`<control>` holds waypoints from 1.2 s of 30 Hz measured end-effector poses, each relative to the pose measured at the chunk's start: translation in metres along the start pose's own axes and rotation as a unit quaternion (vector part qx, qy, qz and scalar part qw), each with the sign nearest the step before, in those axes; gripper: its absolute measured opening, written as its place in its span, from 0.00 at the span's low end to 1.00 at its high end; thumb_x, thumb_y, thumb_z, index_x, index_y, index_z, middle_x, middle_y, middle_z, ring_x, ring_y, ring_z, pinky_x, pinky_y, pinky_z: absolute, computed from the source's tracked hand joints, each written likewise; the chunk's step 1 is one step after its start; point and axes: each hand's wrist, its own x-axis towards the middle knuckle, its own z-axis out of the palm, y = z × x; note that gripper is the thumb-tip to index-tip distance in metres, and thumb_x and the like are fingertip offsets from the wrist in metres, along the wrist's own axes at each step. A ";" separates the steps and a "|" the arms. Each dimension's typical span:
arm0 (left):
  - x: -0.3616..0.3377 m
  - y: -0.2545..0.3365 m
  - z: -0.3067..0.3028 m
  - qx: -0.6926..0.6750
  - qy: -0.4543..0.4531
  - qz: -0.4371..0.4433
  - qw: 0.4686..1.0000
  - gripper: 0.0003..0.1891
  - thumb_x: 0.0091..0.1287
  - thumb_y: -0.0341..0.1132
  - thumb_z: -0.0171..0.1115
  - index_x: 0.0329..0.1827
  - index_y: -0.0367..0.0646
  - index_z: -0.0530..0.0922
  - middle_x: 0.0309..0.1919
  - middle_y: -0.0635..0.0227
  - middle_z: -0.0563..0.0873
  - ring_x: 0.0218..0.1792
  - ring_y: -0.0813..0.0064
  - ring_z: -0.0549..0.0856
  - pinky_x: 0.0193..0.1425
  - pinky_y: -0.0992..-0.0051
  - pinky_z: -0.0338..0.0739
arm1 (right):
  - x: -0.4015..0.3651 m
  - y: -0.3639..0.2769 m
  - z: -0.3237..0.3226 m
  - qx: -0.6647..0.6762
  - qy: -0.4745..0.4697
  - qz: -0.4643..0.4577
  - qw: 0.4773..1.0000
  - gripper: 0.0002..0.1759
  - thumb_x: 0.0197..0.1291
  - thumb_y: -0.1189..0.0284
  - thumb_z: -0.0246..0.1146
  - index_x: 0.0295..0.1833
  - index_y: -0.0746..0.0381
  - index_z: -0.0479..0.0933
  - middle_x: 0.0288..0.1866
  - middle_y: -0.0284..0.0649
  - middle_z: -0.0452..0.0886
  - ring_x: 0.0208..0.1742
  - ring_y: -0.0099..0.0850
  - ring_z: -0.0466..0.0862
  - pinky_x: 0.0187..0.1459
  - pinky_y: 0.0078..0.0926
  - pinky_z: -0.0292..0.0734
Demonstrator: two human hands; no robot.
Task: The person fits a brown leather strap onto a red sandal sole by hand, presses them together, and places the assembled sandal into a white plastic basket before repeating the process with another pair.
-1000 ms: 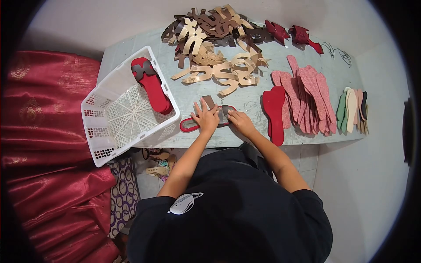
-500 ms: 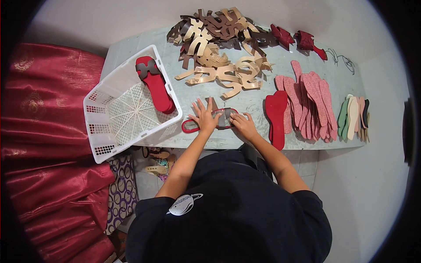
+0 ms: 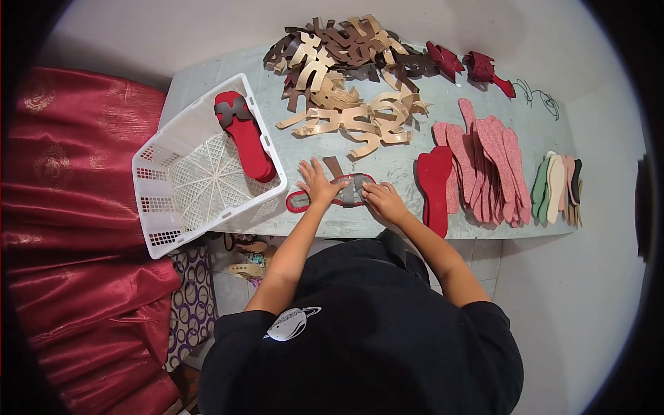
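Beside the basket (image 3: 207, 228), the red sole (image 3: 299, 201) is lying lengthwise away from it, your left hand (image 3: 320, 188) spreading open fingers over its middle, your farther right hand (image 3: 387, 202) curling fingers nearer the grey strap (image 3: 358, 182), grip unclear.

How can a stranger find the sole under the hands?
On the pale table, look at the near edge, between the white basket and the plain red soles. There, under the left hand and right hand, lies one sole, narrow end toward the basket. Unlike those, it has a red rim, greyish middle and grey strap.
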 end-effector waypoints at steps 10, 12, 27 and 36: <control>-0.005 -0.001 0.001 0.030 -0.003 -0.022 0.999 0.59 0.32 0.61 0.74 0.69 0.43 0.56 0.70 0.45 0.40 0.71 0.53 0.32 0.60 0.35 0.23 | 0.000 -0.002 -0.001 0.018 0.024 0.049 0.998 0.13 0.50 0.69 0.63 0.44 0.54 0.76 0.54 0.31 0.77 0.53 0.26 0.75 0.54 0.39 0.64; -0.005 0.002 0.000 0.028 -0.008 -0.012 1.000 0.58 0.32 0.60 0.74 0.68 0.45 0.58 0.70 0.46 0.40 0.71 0.53 0.33 0.60 0.34 0.23 | 0.000 -0.001 -0.001 0.021 0.028 0.049 0.998 0.13 0.50 0.70 0.63 0.44 0.54 0.77 0.53 0.31 0.77 0.53 0.26 0.76 0.54 0.40 0.64; -0.005 0.004 0.001 -0.022 -0.001 0.022 1.000 0.39 0.36 0.47 0.77 0.54 0.49 0.68 0.69 0.51 0.53 0.71 0.51 0.38 0.61 0.36 0.21 | 0.002 -0.004 -0.003 0.039 0.033 0.065 0.997 0.16 0.48 0.70 0.64 0.46 0.53 0.76 0.52 0.30 0.78 0.51 0.26 0.76 0.53 0.36 0.63; -0.011 -0.003 0.010 -0.162 -0.013 0.112 0.980 0.27 0.47 0.40 0.72 0.46 0.47 0.66 0.42 0.69 0.85 0.51 0.72 0.80 0.62 0.44 0.15 | 0.003 -0.005 -0.002 0.042 0.038 0.057 0.997 0.16 0.49 0.71 0.64 0.47 0.56 0.76 0.52 0.32 0.78 0.51 0.28 0.76 0.51 0.34 0.64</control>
